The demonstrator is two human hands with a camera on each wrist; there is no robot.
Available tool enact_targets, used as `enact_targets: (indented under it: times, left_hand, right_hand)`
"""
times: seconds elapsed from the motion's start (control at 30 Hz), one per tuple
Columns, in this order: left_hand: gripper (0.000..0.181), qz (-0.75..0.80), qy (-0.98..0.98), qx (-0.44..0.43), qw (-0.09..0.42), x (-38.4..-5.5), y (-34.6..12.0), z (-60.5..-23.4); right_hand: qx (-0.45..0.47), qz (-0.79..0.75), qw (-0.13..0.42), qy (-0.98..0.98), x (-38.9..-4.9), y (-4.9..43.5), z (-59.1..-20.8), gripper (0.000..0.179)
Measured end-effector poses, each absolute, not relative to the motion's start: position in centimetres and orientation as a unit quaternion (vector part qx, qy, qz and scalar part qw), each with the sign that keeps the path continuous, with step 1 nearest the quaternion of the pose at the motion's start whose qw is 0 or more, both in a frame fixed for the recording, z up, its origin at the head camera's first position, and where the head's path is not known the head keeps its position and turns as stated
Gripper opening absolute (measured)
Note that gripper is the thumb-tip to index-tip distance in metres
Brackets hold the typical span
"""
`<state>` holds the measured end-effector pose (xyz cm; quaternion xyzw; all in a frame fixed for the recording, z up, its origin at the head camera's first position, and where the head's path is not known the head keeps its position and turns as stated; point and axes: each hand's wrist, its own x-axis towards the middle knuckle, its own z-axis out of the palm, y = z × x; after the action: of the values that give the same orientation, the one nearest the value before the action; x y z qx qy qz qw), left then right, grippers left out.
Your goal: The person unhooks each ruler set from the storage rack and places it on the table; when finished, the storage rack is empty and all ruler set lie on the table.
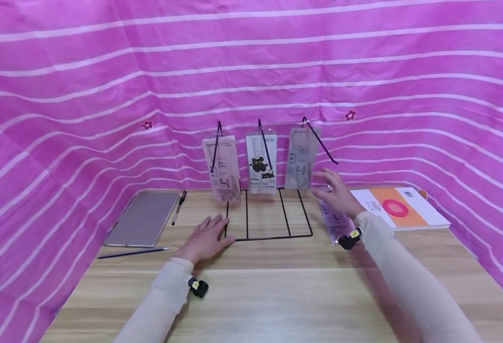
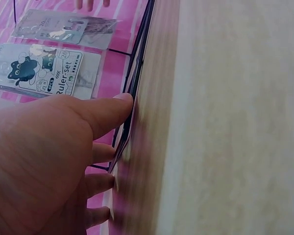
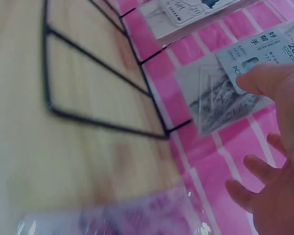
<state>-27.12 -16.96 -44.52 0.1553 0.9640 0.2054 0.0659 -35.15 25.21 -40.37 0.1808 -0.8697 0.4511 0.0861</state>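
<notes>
A black wire display rack [image 1: 273, 237] stands on the table, its base flat and three hooks slanting forward. Ruler-set packets hang on it: a pinkish one [image 1: 226, 171] on the left, a white one with black cats [image 1: 261, 164] in the middle and a grey-blue one [image 1: 301, 159] on the right. My left hand [image 1: 206, 240] rests at the base's front left corner, thumb against the wire and fingers spread on the tabletop. Beside the grey-blue packet is my right hand [image 1: 337, 193], fingers loosely bent, thumb overlapping its lower part in the right wrist view.
Under my right wrist lies a purple packet [image 1: 335, 224]. A white and orange book [image 1: 399, 207] is at the right. On the left are a grey notebook [image 1: 144, 219], a black pen [image 1: 179, 207] and a pencil [image 1: 133, 253]. Pink striped cloth [image 1: 243, 62] surrounds the table.
</notes>
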Motion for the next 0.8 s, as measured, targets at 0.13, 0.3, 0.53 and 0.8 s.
enact_targets:
  times: [0.13,0.3,0.53,0.8]
  left_hand:
    - [0.072,0.207,0.964,0.155,0.062,-26.9,-16.7,-44.9]
    - [0.073,0.218,0.961,0.155,0.065,-26.7,-16.3,-45.3]
    - [0.072,0.206,0.964,0.159,0.059,-27.1,-16.5,-45.0]
    - [0.073,0.202,0.965,0.155,0.062,-27.4,-17.1,-44.6]
  right_hand:
    - [0.152,0.469,0.045,-0.869,-35.9,24.1,-39.4,0.057]
    - [0.115,0.491,0.085,-0.859,-35.9,23.3,-39.1,0.045]
    - [0.133,0.502,0.178,-0.836,-33.3,23.3,-38.7,0.031]
    - [0.188,0.450,0.179,-0.854,-27.1,25.1,-37.5,0.059]
